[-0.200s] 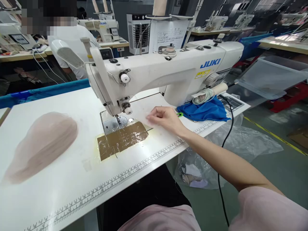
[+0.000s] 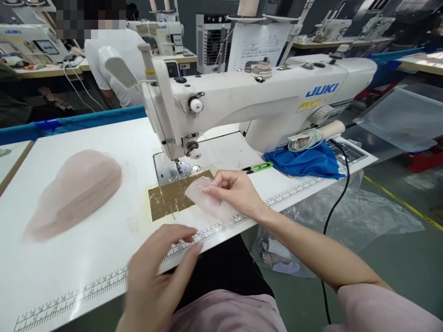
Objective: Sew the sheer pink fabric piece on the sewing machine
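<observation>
Between the closed fingers of my right hand point(image 2: 238, 191) is a small sheer, pale pink fabric piece point(image 2: 199, 193). The piece hangs over the brown taped patch point(image 2: 161, 203) in front of the sewing machine's needle area point(image 2: 178, 170). My left hand point(image 2: 159, 272) is near the table's front edge, slightly blurred, its thumb and fingers apart with nothing between them. Green thread snips point(image 2: 259, 167) lie just behind my right hand. At the left of the table rests a heap of sheer beige-pink fabric point(image 2: 78, 189).
The white sewing machine point(image 2: 277, 92) spans the back of the table. A blue cloth point(image 2: 304, 161) and a coil of pale cord point(image 2: 304, 139) sit by its base. A black cable point(image 2: 334, 216) hangs off the right side. A person point(image 2: 121, 64) in white sits beyond.
My right hand has come toward the front edge, bringing the sheer fabric piece over the brown patch and uncovering the snips. My left hand has entered from below. The view has shifted slightly.
</observation>
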Available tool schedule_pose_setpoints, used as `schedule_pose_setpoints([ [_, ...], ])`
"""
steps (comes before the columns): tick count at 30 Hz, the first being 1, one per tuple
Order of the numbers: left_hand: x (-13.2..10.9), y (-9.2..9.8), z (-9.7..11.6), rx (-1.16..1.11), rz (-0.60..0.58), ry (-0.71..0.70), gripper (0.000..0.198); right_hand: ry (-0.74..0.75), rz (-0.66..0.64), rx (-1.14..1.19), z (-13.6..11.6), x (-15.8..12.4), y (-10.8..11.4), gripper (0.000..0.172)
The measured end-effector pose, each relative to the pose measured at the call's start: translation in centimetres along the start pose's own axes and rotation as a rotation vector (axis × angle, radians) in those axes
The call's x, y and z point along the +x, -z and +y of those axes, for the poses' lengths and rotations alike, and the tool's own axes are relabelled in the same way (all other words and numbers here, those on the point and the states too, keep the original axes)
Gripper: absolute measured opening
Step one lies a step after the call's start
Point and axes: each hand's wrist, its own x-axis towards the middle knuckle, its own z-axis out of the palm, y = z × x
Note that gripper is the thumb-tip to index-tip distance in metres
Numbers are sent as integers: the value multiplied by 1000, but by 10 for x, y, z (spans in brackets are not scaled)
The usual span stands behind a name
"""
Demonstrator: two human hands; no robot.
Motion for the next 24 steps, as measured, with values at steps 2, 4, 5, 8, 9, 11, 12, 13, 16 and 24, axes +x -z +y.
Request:
schedule_pose_setpoints([
  [2,9,-19,0,143,69,-138,16,16,1,89,1,-11,-21,39],
  [4,15,-32,0,259,142,-221,23,37,52,136,2,-18,-36,42],
  [5,16,-36,-1,277,160,-230,25,37,66,148,2,-21,-41,43],
  [8,16,-37,-2,239,154,-218,25,36,97,176,0,-22,-48,48],
  [9,15,-37,-2,210,137,-200,22,33,105,191,-1,-22,-49,51],
  [11,14,-37,-1,137,102,-142,13,12,109,243,-2,-21,-51,54],
  [12,13,-37,-1,105,91,-111,9,-5,107,288,-2,-20,-52,54],
  [13,14,-38,-1,75,89,-93,6,-21,103,339,-2,-20,-54,54],
  [16,16,-40,1,12,102,-86,7,-52,98,442,0,-21,-58,52],
  [24,13,-22,-1,-520,-144,282,23,-169,-10,559,-3,-27,-58,53],
])
